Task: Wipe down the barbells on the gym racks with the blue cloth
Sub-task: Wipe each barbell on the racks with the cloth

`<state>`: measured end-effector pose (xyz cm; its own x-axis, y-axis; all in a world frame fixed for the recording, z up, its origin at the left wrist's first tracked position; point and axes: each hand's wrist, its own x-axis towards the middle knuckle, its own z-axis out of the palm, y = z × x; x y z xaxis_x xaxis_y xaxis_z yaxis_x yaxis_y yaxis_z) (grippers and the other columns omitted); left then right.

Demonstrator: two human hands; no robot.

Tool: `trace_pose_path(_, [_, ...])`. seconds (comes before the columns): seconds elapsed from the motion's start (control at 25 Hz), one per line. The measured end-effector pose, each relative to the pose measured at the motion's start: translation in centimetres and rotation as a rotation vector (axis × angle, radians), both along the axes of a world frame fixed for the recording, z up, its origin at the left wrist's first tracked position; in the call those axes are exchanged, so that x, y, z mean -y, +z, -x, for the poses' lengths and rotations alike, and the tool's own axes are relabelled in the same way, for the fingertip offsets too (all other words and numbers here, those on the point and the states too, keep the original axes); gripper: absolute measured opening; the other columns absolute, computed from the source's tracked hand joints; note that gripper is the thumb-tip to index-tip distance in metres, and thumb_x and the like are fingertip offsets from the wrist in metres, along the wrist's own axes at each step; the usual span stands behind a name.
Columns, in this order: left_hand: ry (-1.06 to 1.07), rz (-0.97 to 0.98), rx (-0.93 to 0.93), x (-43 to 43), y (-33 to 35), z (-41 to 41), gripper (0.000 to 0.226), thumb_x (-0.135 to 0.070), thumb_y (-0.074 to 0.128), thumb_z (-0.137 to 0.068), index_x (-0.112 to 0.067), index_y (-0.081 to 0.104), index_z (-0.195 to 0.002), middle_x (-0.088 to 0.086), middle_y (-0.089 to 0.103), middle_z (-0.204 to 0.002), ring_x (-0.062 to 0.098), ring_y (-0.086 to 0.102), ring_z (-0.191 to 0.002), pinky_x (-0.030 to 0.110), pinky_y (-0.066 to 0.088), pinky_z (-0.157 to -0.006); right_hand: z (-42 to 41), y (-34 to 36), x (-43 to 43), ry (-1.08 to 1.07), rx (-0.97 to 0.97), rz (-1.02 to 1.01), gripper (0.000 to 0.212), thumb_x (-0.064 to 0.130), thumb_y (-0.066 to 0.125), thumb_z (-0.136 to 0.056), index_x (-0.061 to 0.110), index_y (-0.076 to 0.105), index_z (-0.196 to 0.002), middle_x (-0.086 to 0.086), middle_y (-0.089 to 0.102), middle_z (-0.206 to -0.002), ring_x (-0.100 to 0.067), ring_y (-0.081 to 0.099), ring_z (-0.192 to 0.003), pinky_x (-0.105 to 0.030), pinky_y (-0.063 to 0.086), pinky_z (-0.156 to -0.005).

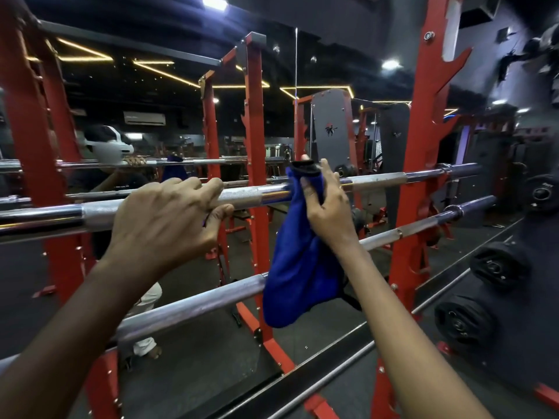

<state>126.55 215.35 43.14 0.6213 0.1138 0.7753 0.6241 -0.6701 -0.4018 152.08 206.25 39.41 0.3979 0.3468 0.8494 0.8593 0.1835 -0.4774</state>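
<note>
At upper barbell (372,179): left hand (169,219) gripping bar, right hand (325,204) clutching blue cloth (298,267) against it. Mid-wipe; lower barbell (193,303) likely pending.

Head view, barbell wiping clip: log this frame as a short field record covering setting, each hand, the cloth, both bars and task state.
setting: gym, red rack facing a mirror wall
left hand: bare, gripping the upper barbell from above
right hand: shut on the blue cloth, holding it bunched against the upper barbell
blue cloth: wrapped at the bar, the rest hanging down in front of the lower barbell
lower barbell: racked, neither hand on it
weight plates: stored on pegs at right
task state: wiping the upper barbell
</note>
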Motion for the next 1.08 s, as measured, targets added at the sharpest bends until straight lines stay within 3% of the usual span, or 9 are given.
trace_pose_path(0.16, [0.005, 0.025, 0.033, -0.2, -0.4, -0.7, 0.04, -0.059, 0.037, -0.097, -0.025, 0.057, -0.104, 0.0, 0.058, -0.075, 0.026, 0.061, -0.071, 0.032, 0.03, -0.058, -3.3, 1.3, 1.2, -0.073, -0.287, -0.155, 0.026, 0.027, 0.062, -0.101, 0.009, 0.058, -0.12, -0.01, 0.069, -0.113, -0.026, 0.066, -0.105, -0.049, 0.053, -0.098])
trace_pose_path(0.24, [0.015, 0.06, 0.031, -0.2, 0.0, -0.9, 0.04, -0.06, 0.036, -0.097, -0.027, 0.057, -0.106, 0.001, 0.059, -0.077, 0.027, 0.062, -0.074, 0.032, 0.03, -0.058, -3.4, 1.2, 0.6, -0.085, -0.276, -0.11, 0.026, 0.03, 0.059, -0.102, 0.008, 0.062, -0.117, -0.014, 0.066, -0.122, -0.03, 0.061, -0.118, -0.049, 0.048, -0.108])
trace_pose_path(0.32, [0.011, 0.069, 0.048, -0.2, 0.1, -1.3, 0.037, -0.057, 0.037, -0.097, -0.027, 0.058, -0.103, 0.003, 0.06, -0.077, 0.027, 0.061, -0.072, 0.031, 0.03, -0.056, -2.6, 0.5, -0.1, -0.131, -0.164, -0.009, 0.039, 0.039, 0.052, -0.103, 0.014, 0.06, -0.132, -0.01, 0.054, -0.147, -0.024, 0.04, -0.145, -0.034, 0.026, -0.122])
trace_pose_path(0.48, [-0.084, 0.029, 0.034, 0.8, -0.4, -5.9, 0.036, -0.044, 0.029, -0.099, -0.023, 0.055, -0.11, 0.004, 0.065, -0.093, 0.024, 0.06, -0.08, 0.036, 0.035, -0.063, -3.3, -0.4, -0.5, -0.138, 0.09, 0.036, 0.049, 0.045, 0.042, -0.103, 0.014, 0.055, -0.138, -0.005, 0.049, -0.149, -0.013, 0.028, -0.148, -0.032, 0.016, -0.123])
trace_pose_path(0.6, [-0.122, 0.036, -0.034, 1.4, 0.0, -10.3, 0.048, -0.049, 0.02, -0.103, -0.022, 0.048, -0.132, 0.004, 0.062, -0.11, 0.021, 0.059, -0.09, 0.032, 0.032, -0.066, -6.0, -0.2, 0.0, -0.199, -0.096, -0.034, 0.05, 0.041, 0.041, -0.105, 0.007, 0.054, -0.139, -0.013, 0.046, -0.154, -0.022, 0.031, -0.15, -0.036, 0.018, -0.127])
trace_pose_path(0.76, [-0.1, -0.016, -0.033, 1.4, -0.1, -11.2, 0.041, -0.048, 0.03, -0.104, -0.023, 0.051, -0.129, 0.002, 0.063, -0.102, 0.02, 0.06, -0.082, 0.032, 0.03, -0.06, -7.7, 0.5, 0.3, -0.244, -0.345, -0.039, 0.058, 0.045, 0.041, -0.108, 0.011, 0.038, -0.154, -0.012, 0.025, -0.167, -0.02, 0.011, -0.158, -0.029, 0.007, -0.125])
trace_pose_path(0.88, [-0.115, 0.018, -0.014, 1.6, -0.4, -11.3, 0.035, -0.045, 0.037, -0.104, -0.025, 0.052, -0.128, 0.0, 0.063, -0.098, 0.021, 0.061, -0.08, 0.033, 0.03, -0.059, -5.8, -1.1, -1.0, -0.216, -0.235, -0.097, 0.062, 0.056, 0.038, -0.103, 0.021, 0.035, -0.154, -0.003, 0.025, -0.168, -0.015, 0.008, -0.158, -0.022, 0.007, -0.121])
trace_pose_path(1.0, [-0.117, 0.025, -0.004, 1.5, -0.4, -11.3, 0.038, -0.047, 0.034, -0.104, -0.026, 0.049, -0.132, 0.0, 0.063, -0.099, 0.02, 0.058, -0.078, 0.033, 0.031, -0.059, -4.8, -3.1, -1.8, -0.22, -0.052, -0.195, 0.051, 0.04, 0.041, -0.107, 0.016, 0.038, -0.151, 0.0, 0.034, -0.162, -0.02, 0.014, -0.158, -0.016, 0.007, -0.125])
trace_pose_path(1.08, [-0.122, 0.015, -0.002, 1.5, -0.4, -11.1, 0.04, -0.046, 0.032, -0.105, -0.025, 0.048, -0.136, 0.001, 0.062, -0.097, 0.018, 0.047, -0.072, 0.033, 0.031, -0.06, -5.6, -2.7, -1.5, -0.234, -0.202, -0.267, 0.049, 0.029, 0.042, -0.109, 0.008, 0.035, -0.153, -0.002, 0.034, -0.161, -0.025, 0.024, -0.155, -0.031, 0.014, -0.129])
